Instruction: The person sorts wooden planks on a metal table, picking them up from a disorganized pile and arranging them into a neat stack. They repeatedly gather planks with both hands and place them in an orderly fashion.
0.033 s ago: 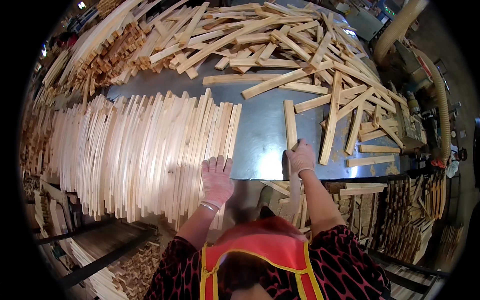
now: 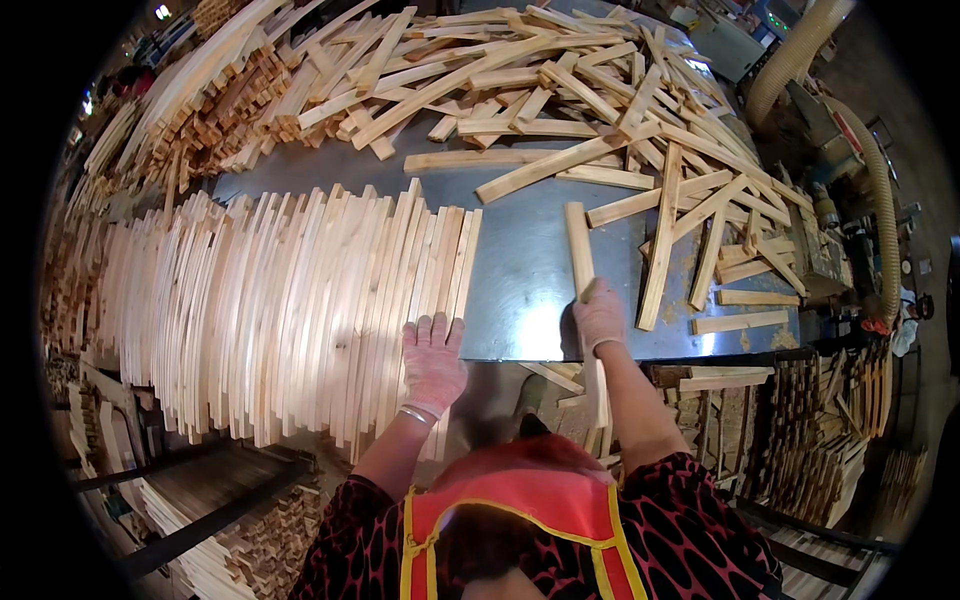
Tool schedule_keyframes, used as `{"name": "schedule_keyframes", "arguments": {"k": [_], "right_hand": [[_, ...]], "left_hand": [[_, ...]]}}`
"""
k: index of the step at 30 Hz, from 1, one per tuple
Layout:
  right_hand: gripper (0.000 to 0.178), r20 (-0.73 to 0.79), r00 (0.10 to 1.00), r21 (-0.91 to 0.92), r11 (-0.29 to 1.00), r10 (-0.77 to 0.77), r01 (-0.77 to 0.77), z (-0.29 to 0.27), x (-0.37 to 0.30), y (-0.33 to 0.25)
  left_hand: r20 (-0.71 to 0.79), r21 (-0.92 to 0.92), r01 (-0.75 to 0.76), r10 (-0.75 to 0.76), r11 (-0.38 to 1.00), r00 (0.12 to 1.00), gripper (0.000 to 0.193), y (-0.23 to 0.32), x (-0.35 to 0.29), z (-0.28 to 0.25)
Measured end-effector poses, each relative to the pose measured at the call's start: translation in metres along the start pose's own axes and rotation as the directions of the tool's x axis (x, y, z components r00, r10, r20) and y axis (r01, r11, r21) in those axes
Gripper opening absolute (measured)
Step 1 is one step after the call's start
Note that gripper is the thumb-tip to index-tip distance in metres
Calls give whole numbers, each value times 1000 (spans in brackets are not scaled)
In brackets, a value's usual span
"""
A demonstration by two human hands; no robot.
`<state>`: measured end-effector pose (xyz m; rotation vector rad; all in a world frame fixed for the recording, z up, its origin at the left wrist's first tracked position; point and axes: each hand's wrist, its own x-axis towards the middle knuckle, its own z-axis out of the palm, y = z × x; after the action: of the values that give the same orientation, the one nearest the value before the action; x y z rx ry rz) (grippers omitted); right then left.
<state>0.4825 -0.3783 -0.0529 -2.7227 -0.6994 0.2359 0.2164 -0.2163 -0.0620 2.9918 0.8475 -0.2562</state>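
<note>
My right hand (image 2: 601,314), in a pale knitted glove, is closed around a narrow wooden slat (image 2: 577,240). One end of this slat lies over the metal table, and the other sticks out past the table's front edge toward me. My left hand (image 2: 434,366), gloved the same way, rests flat with fingers stretched out on the right end of a long row of slats (image 2: 330,300). These stand packed side by side, their near ends overhanging the edge. Bare metal tabletop (image 2: 525,270) separates the row from the held slat.
A jumbled heap of slats (image 2: 560,90) covers the far and right parts of the table. Stacked slats (image 2: 215,110) rise at the back left. At the far right hangs a ribbed hose (image 2: 885,220). More wood stacks (image 2: 810,455) stand below the table's right side.
The slat in my right hand has turned slightly, its near end now showing more clearly beside my wrist. My right hand has shifted a little with it. The left hand stays put.
</note>
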Motion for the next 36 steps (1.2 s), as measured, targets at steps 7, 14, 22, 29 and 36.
{"name": "schedule_keyframes", "arguments": {"k": [7,14,22,29,36], "right_hand": [[58,500,817,539,842,-287,-34,53,-52,-93],[44,-277,948,100,976,-157,191,-20,109,28],[88,11,975,597,781,222,-185,-25,74,96],[69,28,878,-294,836,-477,464,-66,185,106],[50,602,728,-402,663,-329,632,-122,229,119]], "left_hand": [[-9,-119,45,-46,992,999,83,7,0,-13],[-135,4,22,-21,1000,991,74,22,9,-9],[-139,27,78,-74,997,988,80,49,25,-26],[307,-308,116,-16,944,951,79,139,47,-55],[479,-854,468,-9,228,878,62,102,29,-13]]}}
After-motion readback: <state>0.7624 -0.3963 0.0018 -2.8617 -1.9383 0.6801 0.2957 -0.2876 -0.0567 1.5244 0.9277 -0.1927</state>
